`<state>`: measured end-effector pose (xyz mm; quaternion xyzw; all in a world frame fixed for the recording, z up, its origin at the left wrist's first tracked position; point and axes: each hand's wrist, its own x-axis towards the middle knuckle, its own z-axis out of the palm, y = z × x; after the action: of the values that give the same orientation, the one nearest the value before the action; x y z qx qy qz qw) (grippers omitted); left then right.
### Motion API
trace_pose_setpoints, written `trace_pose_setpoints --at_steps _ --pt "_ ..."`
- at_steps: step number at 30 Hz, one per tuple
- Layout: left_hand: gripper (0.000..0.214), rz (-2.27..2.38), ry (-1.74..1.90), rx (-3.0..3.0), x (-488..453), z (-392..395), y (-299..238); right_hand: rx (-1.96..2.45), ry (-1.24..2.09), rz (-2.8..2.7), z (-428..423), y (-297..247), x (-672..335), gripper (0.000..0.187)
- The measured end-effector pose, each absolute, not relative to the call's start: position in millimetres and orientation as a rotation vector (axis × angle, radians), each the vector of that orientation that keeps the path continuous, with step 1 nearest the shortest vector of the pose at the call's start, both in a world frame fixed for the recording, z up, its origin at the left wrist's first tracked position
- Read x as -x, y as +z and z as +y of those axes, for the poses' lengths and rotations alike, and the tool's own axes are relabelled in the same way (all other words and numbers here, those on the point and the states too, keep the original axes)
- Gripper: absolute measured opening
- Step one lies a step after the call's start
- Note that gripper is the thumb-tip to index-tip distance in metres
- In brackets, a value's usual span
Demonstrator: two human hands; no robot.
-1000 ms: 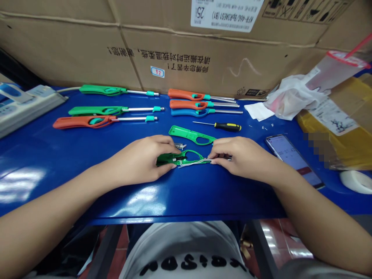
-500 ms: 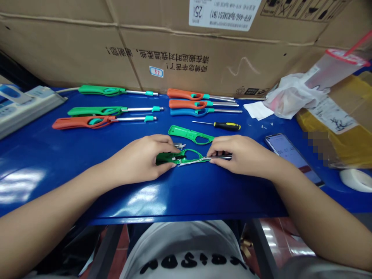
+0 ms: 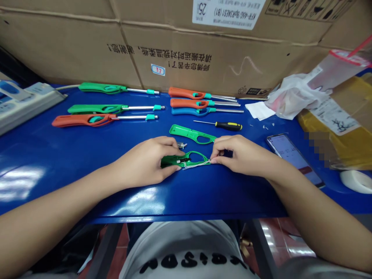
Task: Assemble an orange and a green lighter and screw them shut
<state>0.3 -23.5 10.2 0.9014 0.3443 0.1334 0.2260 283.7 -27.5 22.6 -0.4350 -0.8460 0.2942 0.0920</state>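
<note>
**Green lighter body lies crosswise between the two hands**

The green lighter body (image 3: 192,159) lies flat on the blue table (image 3: 58,155), with its open side up and thin white wires along the edge nearer to the person. Its long axis runs from side to side, from one hand to the other. The thick handle end is under the left hand (image 3: 148,162), and the narrow front end points toward the right hand (image 3: 241,155).

The left hand is closed on the handle end, with the thumb on the near side and the fingers over the far side, and it presses the body onto the table. The right hand is closed in a pinch, with its fingertips just at the narrow tip. It may hold the tip itself or only the wire there; the view is too small to tell. Both hands touch the body, so neither one is nearer.

Just beyond the left fingers lies a small metal part (image 3: 182,145). Beyond it, between the hands, is the matching green cover (image 3: 192,134), nearly parallel to the body. Farther beyond the right hand lies a screwdriver (image 3: 223,125), and a phone (image 3: 290,155) lies to the outer side of the right wrist.
</note>
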Motion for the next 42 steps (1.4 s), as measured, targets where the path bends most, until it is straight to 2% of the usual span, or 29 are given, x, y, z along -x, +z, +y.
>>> trace_pose_setpoints --at_steps 7,13,20,27,36,42 --pt "0.031 0.953 0.405 -2.445 -0.9 -19.4 7.7 1.373 0.673 -2.572 -31.5 20.5 -278.4 0.014" --pt "0.036 0.946 0.424 -2.503 0.1 -19.1 12.1 1.359 0.754 -2.555 -29.2 24.2 -285.0 0.010" --pt "0.018 0.915 0.472 -2.554 -4.4 -22.6 12.1 1.170 0.696 -2.584 -32.2 29.3 -289.0 0.012" --pt "0.014 0.947 0.566 -2.521 -5.1 -24.0 7.8 1.052 0.541 -2.493 -37.7 13.7 -269.1 0.011" --pt "0.015 0.899 0.666 -2.710 -7.8 -28.1 3.3 1.022 0.592 -2.424 -37.1 -2.9 -258.1 0.016" --pt "0.016 0.851 0.786 -2.718 -8.7 -30.4 4.4 0.983 0.613 -2.353 -36.7 -5.4 -251.3 0.010"
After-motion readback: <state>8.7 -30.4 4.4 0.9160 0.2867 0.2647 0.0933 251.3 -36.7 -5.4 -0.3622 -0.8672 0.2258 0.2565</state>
